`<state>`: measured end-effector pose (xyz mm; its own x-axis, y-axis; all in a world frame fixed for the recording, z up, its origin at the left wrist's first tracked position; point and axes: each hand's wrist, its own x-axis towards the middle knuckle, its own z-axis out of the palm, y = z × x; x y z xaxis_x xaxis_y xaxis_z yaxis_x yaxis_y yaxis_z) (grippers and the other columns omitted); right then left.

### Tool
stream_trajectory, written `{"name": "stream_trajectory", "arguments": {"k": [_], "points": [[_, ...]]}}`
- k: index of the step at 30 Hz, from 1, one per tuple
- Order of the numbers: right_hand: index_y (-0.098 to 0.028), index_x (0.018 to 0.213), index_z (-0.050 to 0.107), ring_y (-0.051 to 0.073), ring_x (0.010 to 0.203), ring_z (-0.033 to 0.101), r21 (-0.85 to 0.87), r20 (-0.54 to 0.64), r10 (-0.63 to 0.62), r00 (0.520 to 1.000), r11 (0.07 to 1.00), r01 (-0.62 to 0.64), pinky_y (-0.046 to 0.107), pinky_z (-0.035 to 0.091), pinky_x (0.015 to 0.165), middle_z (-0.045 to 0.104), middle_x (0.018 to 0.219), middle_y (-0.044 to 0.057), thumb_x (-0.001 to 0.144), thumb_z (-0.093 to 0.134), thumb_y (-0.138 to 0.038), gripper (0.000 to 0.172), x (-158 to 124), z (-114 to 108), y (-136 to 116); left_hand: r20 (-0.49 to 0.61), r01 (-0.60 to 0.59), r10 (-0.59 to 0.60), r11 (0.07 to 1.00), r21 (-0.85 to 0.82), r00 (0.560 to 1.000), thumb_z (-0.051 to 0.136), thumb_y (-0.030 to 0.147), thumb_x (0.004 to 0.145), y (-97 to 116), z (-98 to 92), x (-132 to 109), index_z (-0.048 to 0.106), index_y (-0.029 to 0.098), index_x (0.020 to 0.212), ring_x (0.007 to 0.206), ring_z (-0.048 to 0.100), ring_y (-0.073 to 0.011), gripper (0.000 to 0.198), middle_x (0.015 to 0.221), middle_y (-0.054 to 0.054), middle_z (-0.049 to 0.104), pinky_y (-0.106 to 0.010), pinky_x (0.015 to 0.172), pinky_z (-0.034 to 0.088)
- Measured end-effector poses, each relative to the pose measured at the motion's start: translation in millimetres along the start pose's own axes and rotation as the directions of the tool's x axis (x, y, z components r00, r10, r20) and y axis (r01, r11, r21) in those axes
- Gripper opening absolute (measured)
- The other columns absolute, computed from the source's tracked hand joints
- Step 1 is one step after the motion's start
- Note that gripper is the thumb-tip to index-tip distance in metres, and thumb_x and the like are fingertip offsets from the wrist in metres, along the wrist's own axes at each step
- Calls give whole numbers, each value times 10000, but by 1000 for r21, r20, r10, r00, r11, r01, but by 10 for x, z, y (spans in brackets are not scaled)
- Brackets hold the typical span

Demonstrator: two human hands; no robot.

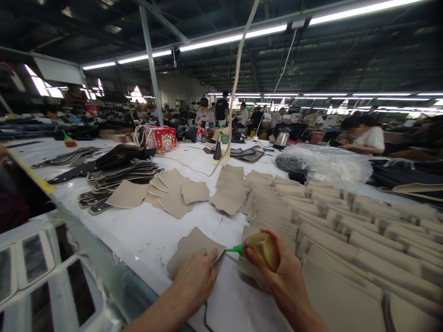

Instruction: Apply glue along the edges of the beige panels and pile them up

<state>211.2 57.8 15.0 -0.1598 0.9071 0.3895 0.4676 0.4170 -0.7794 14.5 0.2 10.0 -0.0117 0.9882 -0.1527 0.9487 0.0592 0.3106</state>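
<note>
My left hand [194, 280] lies on a tan cut piece of shoe material [191, 246] near the front of the white table [152, 230], knuckles bent, pressing it down. My right hand [277, 272] is wrapped round a small amber glue bottle [265, 248]. The bottle's green nozzle [234, 250] points left and touches the right edge of that piece.
Rows of overlapped tan pieces [346, 221] fill the table's right side. Loose tan pieces [180, 193] and dark strips [117, 177] lie at the left middle. A clear plastic bag [328, 161], a red bag [161, 137] and a hanging cord [235, 87] are farther back. Other workers sit beyond.
</note>
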Motion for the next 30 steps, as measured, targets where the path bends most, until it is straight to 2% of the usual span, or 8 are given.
{"name": "stream_trajectory", "arguments": {"k": [6, 12, 18, 22, 24, 27, 28, 30], "points": [[-239, 1162, 506, 264, 839, 616, 23, 84, 20, 996, 999, -22, 386, 471, 776, 657, 983, 42, 791, 644, -569, 515, -2, -32, 31, 12, 6, -6, 1000, -1, 1000, 339, 183, 839, 8, -12, 1, 576, 225, 1187, 909, 651, -274, 423, 978, -93, 653, -390, 791, 497], [-229, 1128, 538, 258, 825, 611, 46, 0, 54, 999, 997, -54, 377, 456, 775, 654, 944, 30, 775, 641, -573, 504, 17, -38, -36, 10, -1, 1, 1000, -7, 1000, 331, 193, 852, 1, -33, -17, 546, 236, 1243, 912, 648, -271, 449, 968, -91, 656, -380, 782, 488], [-242, 1130, 512, 249, 793, 606, 147, 153, 126, 980, 978, -148, 362, 460, 735, 646, 919, 16, 762, 651, -566, 510, -15, -54, -5, 8, -7, 7, 999, -41, 1000, 342, 201, 856, -10, -40, -18, 582, 245, 1196, 903, 648, -243, 418, 948, -79, 658, -341, 786, 478], [-233, 1129, 509, 254, 817, 592, 124, 84, 145, 986, 980, -155, 369, 436, 758, 629, 929, 21, 764, 648, -541, 498, -14, -55, -55, -3, -34, 34, 997, -67, 999, 334, 200, 863, -49, -20, -6, 544, 244, 1277, 941, 640, -234, 466, 984, -79, 658, -341, 828, 473], [-229, 1118, 512, 253, 807, 592, 149, 132, 153, 979, 974, -173, 362, 435, 748, 629, 908, 17, 760, 652, -546, 498, -50, -51, -80, 1, -43, 44, 995, -90, 999, 335, 201, 864, -72, -20, -5, 546, 243, 1283, 960, 635, -229, 471, 994, -77, 661, -338, 845, 472], [-223, 1099, 505, 246, 784, 603, 264, 291, 167, 942, 932, -247, 332, 445, 705, 636, 852, 1, 752, 668, -541, 497, -121, -48, -101, 7, -58, 59, 989, -134, 998, 331, 213, 874, -98, -34, -15, 549, 223, 1286, 983, 629, -222, 466, 1019, -81, 666, -332, 871, 469], [-221, 1097, 501, 244, 780, 603, 284, 310, 173, 935, 922, -264, 326, 446, 697, 635, 841, -3, 752, 669, -536, 496, -136, -48, -104, 6, -62, 64, 987, -149, 998, 332, 214, 875, -106, -39, -20, 546, 216, 1291, 1003, 624, -219, 468, 1044, -83, 666, -328, 891, 463], [-219, 1100, 495, 245, 786, 601, 272, 269, 184, 945, 927, -257, 331, 443, 716, 632, 852, 1, 749, 667, -536, 504, -150, -49, -108, -1, -64, 65, 982, -175, 998, 334, 206, 875, -120, -44, -29, 540, 208, 1301, 1046, 612, -210, 474, 1100, -82, 661, -321, 931, 446]]}}
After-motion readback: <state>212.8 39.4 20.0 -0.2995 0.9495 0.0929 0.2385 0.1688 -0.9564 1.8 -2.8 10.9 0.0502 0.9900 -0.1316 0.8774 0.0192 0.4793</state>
